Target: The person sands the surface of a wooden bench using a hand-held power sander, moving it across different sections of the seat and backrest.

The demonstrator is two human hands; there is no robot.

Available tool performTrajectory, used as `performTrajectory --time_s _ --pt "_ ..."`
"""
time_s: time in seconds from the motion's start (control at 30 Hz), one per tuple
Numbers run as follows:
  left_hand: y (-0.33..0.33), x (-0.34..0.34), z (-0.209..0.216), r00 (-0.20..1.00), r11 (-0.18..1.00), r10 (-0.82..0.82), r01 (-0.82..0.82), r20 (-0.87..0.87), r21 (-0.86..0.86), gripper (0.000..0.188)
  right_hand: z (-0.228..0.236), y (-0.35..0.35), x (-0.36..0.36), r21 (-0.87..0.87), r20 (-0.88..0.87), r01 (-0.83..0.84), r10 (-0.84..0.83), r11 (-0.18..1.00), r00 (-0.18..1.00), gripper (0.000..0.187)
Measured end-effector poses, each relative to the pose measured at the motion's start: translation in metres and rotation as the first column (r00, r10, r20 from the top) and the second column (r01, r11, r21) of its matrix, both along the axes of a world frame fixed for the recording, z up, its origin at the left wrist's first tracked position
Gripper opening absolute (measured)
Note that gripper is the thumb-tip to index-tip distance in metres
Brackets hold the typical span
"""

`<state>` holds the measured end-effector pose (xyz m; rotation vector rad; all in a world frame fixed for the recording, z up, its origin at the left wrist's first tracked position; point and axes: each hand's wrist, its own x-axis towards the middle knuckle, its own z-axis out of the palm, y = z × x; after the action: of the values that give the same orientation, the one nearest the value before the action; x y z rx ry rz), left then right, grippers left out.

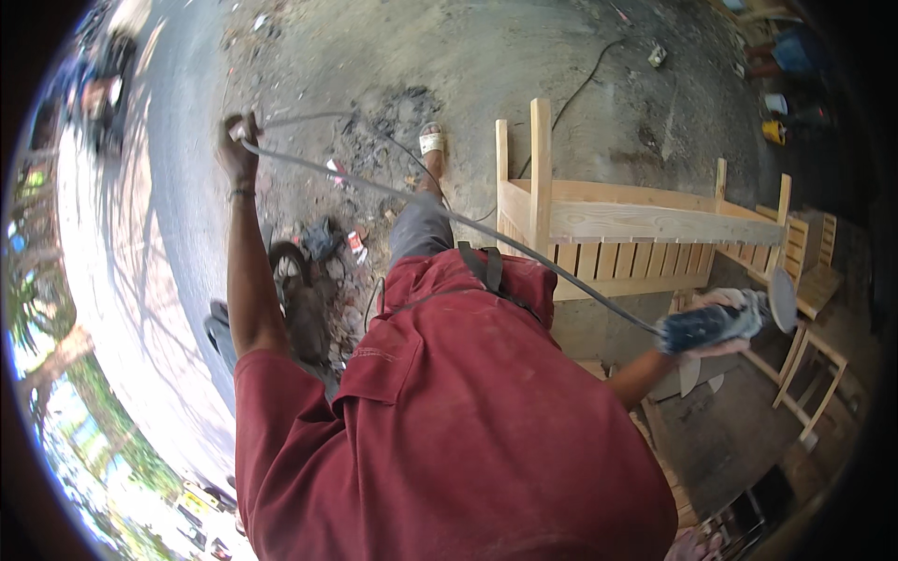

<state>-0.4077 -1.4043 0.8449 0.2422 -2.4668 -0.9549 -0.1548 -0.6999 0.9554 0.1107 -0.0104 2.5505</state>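
Because the grey cord has slack to manage, the left hand is closed around a length of it, the arm stretched well out to the person's left. Holding it so probably lifts the line off the littered ground and away from the legs. The right hand, out on the opposite side, grips the dusty, dark-bodied power tool; the tool's bulk and pale dust hide how each finger is set. Its round disc faces outward, beyond the hand, while the cord leaves from the body's inner end. That arrangement seems to put the spinning part, if it runs, farthest from the torso and from the cord; whether it is turning cannot be told.

From the tool, the cord crosses in front of the maroon shirt in a fairly straight span, which suggests light tension between the hands. Past the left hand it loops back toward the sandalled foot.

Just beside the tool stands a pale slatted wooden frame, its posts rising above the rails, near enough to be within easy reach. Farther right, smaller wooden frames stand close together, perhaps to leave the dirt ground ahead free for footing.
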Motion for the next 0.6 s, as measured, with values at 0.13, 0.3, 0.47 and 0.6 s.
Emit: performTrajectory --time_s 0.13,0.3,0.47,0.6 --pt "-0.061 -0.091 -0.153 0.943 0.995 -0.097 0.1 0.32 0.005 0.035 0.07 0.018 -0.044 0.025 -0.141 0.201 -0.196 0.979 0.97 0.066" --pt "-0.088 -0.201 -0.244 0.597 0.887 -0.048 0.394 0.801 -0.241 0.057 0.157 0.087 -0.016 0.668 0.083 0.614 -0.862 0.421 0.501 0.046" --pt "-0.071 -0.399 -0.239 0.516 0.774 -0.137 0.588 0.845 -0.234 0.041 0.221 0.028 -0.038 0.816 0.193 0.442 -0.896 0.373 0.4 0.06" --pt "-0.186 -0.623 -0.108 0.825 0.748 -0.237 0.492 0.513 -0.446 0.046 0.179 -0.053 -0.084 0.723 0.22 0.474 -0.818 0.502 0.531 0.061"
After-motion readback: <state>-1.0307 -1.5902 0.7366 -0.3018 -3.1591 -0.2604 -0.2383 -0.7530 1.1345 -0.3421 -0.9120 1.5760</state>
